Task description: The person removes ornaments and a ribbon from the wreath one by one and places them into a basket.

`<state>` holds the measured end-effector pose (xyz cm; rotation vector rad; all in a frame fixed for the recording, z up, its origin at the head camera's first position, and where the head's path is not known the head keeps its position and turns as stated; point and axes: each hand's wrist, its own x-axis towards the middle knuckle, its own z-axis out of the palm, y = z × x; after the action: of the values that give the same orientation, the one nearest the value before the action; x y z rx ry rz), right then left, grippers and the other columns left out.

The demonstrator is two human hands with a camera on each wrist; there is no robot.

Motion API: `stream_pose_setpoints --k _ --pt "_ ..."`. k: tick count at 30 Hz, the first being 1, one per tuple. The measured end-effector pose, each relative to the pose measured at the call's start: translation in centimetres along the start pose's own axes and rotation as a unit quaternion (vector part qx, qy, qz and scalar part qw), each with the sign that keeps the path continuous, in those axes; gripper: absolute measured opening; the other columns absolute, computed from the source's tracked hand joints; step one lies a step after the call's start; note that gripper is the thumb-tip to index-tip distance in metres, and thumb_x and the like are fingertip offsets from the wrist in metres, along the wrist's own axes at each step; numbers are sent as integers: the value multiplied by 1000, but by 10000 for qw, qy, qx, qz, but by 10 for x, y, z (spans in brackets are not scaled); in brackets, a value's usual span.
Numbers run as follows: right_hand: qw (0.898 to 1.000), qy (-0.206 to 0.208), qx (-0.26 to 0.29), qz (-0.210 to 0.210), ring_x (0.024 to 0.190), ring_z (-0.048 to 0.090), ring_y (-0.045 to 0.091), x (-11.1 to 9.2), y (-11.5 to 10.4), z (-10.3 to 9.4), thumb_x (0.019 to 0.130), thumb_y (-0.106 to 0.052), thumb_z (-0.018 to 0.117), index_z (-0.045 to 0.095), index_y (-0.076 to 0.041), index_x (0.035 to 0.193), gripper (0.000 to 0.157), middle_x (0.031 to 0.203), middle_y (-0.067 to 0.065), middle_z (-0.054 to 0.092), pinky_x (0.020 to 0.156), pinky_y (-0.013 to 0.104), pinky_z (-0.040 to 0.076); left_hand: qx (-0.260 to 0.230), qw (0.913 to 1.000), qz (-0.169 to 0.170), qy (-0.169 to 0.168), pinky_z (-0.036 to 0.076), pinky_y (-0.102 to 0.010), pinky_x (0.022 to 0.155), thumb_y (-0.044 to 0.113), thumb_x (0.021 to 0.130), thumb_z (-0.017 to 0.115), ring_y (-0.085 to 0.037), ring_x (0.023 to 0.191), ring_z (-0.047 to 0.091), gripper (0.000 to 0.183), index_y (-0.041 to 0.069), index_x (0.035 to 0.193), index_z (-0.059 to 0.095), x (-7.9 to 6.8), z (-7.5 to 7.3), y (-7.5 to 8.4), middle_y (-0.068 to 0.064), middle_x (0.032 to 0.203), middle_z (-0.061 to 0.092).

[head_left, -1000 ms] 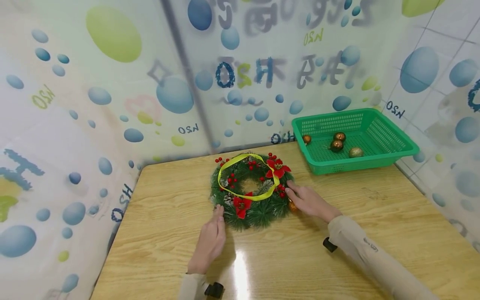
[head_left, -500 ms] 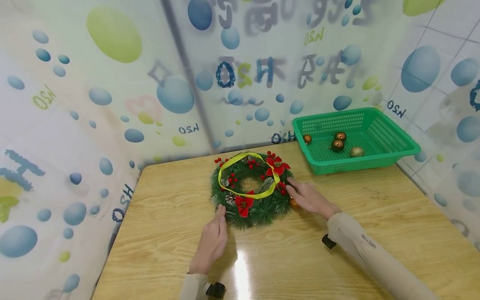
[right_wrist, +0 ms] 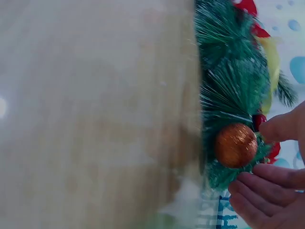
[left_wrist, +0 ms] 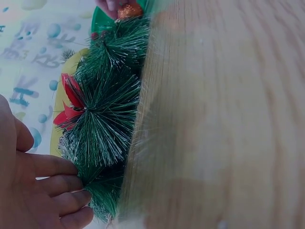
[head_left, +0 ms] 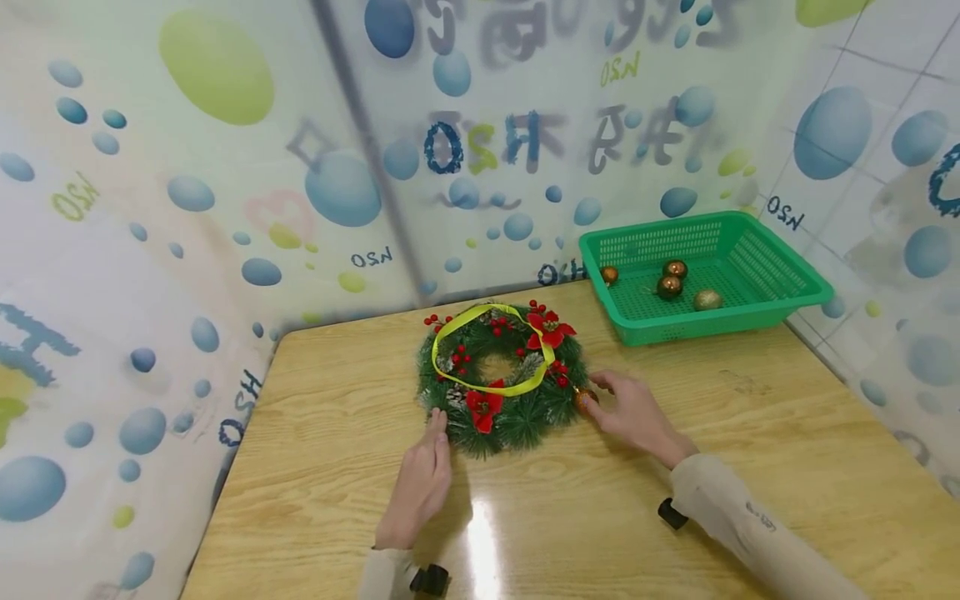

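Note:
A green wreath (head_left: 517, 431) with red poinsettias, red berries and pine cones lies on the wooden table. A yellow ribbon (head_left: 517, 389) forms a loop on top of it. At the wreath's right edge sits an orange-copper glitter ball ornament (right_wrist: 236, 145). My left hand (head_left: 420, 479) rests its nearly straight fingers (left_wrist: 59, 185) against the wreath's front left edge. My right hand (head_left: 637, 417) is at the ornament, thumb on one side and loosely bent fingers (right_wrist: 262, 188) on the other. In the right wrist view a gap shows between the thumb and the ball.
A green plastic basket (head_left: 622, 332) stands at the back right of the table (head_left: 337, 450). Inside it lie several ball ornaments, copper ones (head_left: 670, 287) and a gold one (head_left: 707, 300). Patterned curtains (head_left: 300, 258) close off the back and sides.
My right hand has shifted from the wreath's right side down toward the ornament, and its thumb and fingers have spread around it. My left hand stays against the wreath. The view tilts slightly.

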<state>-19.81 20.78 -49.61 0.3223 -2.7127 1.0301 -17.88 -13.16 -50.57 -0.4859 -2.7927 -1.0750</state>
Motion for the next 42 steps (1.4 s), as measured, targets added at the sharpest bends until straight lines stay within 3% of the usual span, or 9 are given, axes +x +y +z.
stream_pose_setpoints --k 5,10,23,31,42 --pt "9994 43 -344 -58 94 66 28 -4 -2 9 86 -15 78 66 5 115 38 105 16 70 80 45 60 -58 10000 -34 -37 34 -51 122 19 112 26 -41 146 37 49 -13 149 37 1 -1 0 -29 158 33" --pt "9991 157 -382 -75 87 66 25 -5 -5 11 84 -8 77 67 6 112 33 101 16 70 73 40 60 -60 10000 -63 -20 34 -51 122 18 112 28 -41 146 38 49 -12 149 37 1 -1 -1 -28 158 34" --pt "9976 496 -363 -310 89 68 26 4 -13 4 85 -10 78 66 5 113 34 101 14 70 75 42 62 -88 9999 -117 -57 34 -52 122 15 110 35 -41 146 38 47 -11 150 38 4 -2 1 -28 158 34" --pt "9993 280 -235 -103 89 68 27 9 -21 0 89 -14 75 66 2 111 29 101 13 69 78 45 62 -105 9999 -130 -43 34 -52 122 14 110 35 -41 146 38 47 -11 150 38 4 -1 1 -28 158 34" --pt "9993 355 -79 -120 91 68 30 12 -22 -4 89 -11 74 65 8 117 35 103 17 70 79 46 63 -82 9998 -153 -40 34 -52 122 15 110 35 -41 145 39 47 -11 149 39 4 -2 0 -28 158 35"
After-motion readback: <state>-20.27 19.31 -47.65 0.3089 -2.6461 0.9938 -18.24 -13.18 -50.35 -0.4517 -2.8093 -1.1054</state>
